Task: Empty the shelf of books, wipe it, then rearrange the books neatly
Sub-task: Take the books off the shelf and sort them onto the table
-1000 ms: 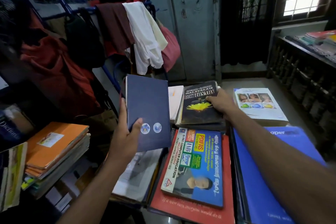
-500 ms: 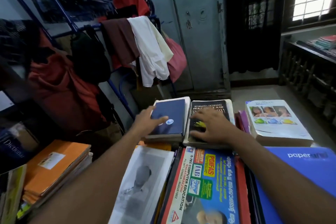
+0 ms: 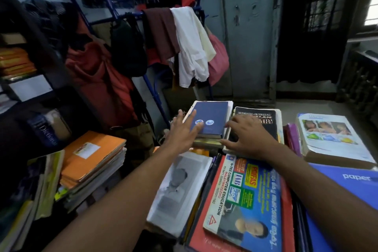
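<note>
We rest our flat left hand (image 3: 185, 135) on the blue book (image 3: 208, 118) atop its pile, likely squaring it | right hand (image 3: 248, 138), fingers spread, steadies the dictionary (image 3: 263, 120) beside

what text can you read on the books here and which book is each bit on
"ENGLISH-ENGLISH": top of the black dictionary; the lines below are partly covered by the right hand.
"G-TEC COMPUTER EDUCATION", "PDIFAS": the blue and red booklet; its smaller print is too blurred.
"paper": the blue folder, cut off.
"Diction": spine of the dark book, cut off.
</note>
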The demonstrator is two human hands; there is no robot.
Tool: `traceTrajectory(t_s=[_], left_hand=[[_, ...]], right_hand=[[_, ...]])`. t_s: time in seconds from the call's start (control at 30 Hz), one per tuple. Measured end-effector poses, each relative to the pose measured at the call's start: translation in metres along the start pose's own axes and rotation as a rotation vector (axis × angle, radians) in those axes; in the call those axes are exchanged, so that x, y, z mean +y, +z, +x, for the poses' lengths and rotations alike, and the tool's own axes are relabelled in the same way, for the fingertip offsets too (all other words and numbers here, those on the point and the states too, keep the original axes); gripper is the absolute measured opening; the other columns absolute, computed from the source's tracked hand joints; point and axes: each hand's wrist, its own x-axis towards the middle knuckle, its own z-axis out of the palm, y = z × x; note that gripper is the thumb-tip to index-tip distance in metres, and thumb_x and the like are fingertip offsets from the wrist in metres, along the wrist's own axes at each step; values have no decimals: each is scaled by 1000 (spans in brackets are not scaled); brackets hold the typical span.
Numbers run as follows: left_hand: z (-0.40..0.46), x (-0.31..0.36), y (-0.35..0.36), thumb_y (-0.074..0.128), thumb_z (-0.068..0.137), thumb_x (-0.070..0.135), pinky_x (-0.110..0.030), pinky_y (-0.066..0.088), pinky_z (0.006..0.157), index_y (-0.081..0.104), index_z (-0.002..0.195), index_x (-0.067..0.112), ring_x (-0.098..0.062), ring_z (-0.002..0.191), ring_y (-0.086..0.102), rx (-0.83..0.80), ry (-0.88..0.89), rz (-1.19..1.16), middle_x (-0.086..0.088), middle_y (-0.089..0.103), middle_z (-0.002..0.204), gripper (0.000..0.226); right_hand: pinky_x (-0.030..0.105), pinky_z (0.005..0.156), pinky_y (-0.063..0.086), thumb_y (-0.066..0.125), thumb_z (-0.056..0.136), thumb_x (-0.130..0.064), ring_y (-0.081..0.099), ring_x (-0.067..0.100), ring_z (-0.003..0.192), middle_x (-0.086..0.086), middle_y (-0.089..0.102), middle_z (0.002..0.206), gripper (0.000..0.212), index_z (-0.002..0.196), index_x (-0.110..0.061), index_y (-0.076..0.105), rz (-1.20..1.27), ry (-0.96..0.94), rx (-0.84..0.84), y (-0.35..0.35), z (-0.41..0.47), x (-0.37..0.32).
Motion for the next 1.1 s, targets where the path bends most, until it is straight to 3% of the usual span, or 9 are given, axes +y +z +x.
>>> traceTrajectory(t_s=[0.13,0.2,0.3,0.57,0.67,0.8,0.9,0.97,1.1], left_hand=[[-84,-23,-42,39,93,73,-41,42,109,40,147,42,-12,129,53,87,87,-184,10,54,140,62],[-142,-47,-70,51,99,56,-31,48,95,51,138,41,-6,109,62,163,58,-268,15,63,120,42],[-235,-96,-111,59,97,39,-27,53,90,60,123,38,0,101,65,305,-18,-315,11,68,115,26],[-543,-234,-184,63,94,31,-36,58,85,67,116,32,-7,83,70,770,-667,-168,14,71,104,23],[-620,-252,-178,65,96,26,-35,58,82,68,115,28,-6,89,66,931,-798,-78,11,69,107,20],[-667,-270,-138,70,92,19,-33,55,77,65,108,25,2,82,61,1226,-884,-85,4,63,107,18],[-682,-287,-115,73,90,25,-33,56,77,48,116,35,-15,92,65,1377,-988,-408,-6,50,126,37],[-685,-299,-111,76,85,23,-37,56,88,43,126,41,-21,105,60,1382,-1041,-408,-6,38,137,55],[-684,-302,-113,74,78,-4,-23,47,94,47,145,23,-11,101,48,1293,-1117,-241,3,24,130,76]], right_hand=[[44,89,44,43,86,-65,57,33,105,7,60,114,62,121,-19,65,129,-185,6,-12,9,-82],[43,88,45,47,88,-58,55,30,104,5,58,113,55,126,-21,61,241,-361,8,-17,9,-152],[40,89,43,57,89,-44,54,27,102,5,57,110,46,128,-21,59,382,-592,-7,-18,-2,-262],[26,88,39,72,90,-32,61,25,106,8,63,108,33,115,-12,66,621,-973,-219,14,-91,-544],[22,89,35,70,90,-37,58,23,111,6,61,114,40,122,-14,61,630,-999,-336,28,-132,-608],[32,101,41,68,90,-45,50,23,126,5,51,135,60,140,-21,46,612,-955,-529,45,-169,-666],[48,115,31,71,85,-50,24,31,146,4,20,162,92,157,-31,18,402,-1125,-492,55,-187,-698],[54,119,21,70,86,-49,6,32,152,2,1,168,100,159,-35,3,240,-1225,-415,64,-197,-712],[52,114,31,58,97,-35,24,37,147,9,7,167,79,159,-34,8,230,-1194,-240,79,-210,-736]])
